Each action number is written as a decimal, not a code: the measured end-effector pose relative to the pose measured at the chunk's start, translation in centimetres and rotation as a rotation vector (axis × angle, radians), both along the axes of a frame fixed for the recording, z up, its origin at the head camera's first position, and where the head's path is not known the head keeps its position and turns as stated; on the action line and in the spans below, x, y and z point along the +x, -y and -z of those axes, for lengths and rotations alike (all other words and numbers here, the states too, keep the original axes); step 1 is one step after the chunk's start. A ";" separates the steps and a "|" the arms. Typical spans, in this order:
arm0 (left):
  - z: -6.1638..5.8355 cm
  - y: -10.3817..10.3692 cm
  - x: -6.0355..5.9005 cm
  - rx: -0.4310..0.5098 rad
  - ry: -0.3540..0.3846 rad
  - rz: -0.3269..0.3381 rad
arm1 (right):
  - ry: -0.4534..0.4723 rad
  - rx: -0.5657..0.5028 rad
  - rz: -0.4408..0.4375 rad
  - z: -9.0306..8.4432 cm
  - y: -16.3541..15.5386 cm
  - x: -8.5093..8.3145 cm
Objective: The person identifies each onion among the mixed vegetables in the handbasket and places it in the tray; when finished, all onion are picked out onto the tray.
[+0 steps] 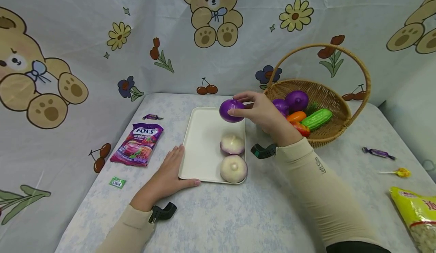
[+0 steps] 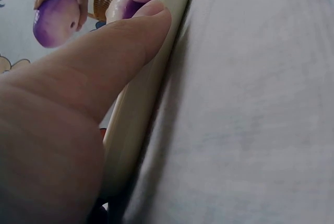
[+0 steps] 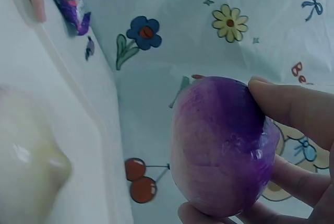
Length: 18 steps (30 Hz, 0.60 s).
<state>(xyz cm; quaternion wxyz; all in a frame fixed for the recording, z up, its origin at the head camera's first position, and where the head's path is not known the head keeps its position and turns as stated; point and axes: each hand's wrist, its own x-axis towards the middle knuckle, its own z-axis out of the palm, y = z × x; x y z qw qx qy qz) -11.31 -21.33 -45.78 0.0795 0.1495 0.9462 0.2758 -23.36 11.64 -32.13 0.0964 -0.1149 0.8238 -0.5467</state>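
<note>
Right arm reaches forward from lower right, forearm angled in over the table [image 1: 238, 215], wrist raised, right hand [image 1: 263, 113] held above the far end of the white tray [image 1: 204, 139]. Fingers and thumb curl round a purple onion [image 1: 231, 110], pinching it from the right side; onion is off the tray surface, in the air. Right wrist view confirms: fingertips [image 3: 292, 104] wrap over the top and under the onion [image 3: 222, 145], tray rim below left. Left arm lies low along the table from lower left, left hand [image 1: 168, 177] flat, palm down, fingers straight and together, resting against the tray's near left corner; thumb runs along the near rim. Left wrist view shows the thumb [image 2: 120, 51] pressed on the tray edge [image 2: 141, 109]; whether it is actually pushing or only touching is hard to tell from that close blur. Two pale onions sit on the tray's right side, one mid [image 1: 232, 144], one near the front edge [image 1: 233, 168], just beside each other. Wicker basket [image 1: 337, 124] stands right of the tray, behind the right hand, with more purple onions, a green cucumber [image 1: 316, 119] and orange and red pieces inside. Candy bag [image 1: 137, 144] lies left of the tray, well apart from the left hand.
</note>
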 end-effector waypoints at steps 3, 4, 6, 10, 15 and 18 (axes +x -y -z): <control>0.0 0.0 0.0 0.002 -0.001 -0.002 | -0.015 0.018 -0.008 1.2 1.0 -0.2; 0.0 0.0 0.0 0.004 -0.004 -0.001 | -0.012 0.021 -0.006 1.6 1.3 -0.2; 0.2 0.1 0.0 0.004 -0.012 0.004 | -0.008 0.018 -0.003 2.4 1.7 -0.3; 0.3 0.0 0.0 0.001 -0.019 0.010 | 0.009 0.028 0.017 3.8 2.2 -0.5; 0.1 0.0 0.1 -0.006 -0.014 0.005 | -0.006 0.055 0.029 5.2 2.1 -0.8; 0.0 0.1 0.1 -0.005 -0.017 0.005 | -0.001 0.070 0.035 5.9 2.1 -1.0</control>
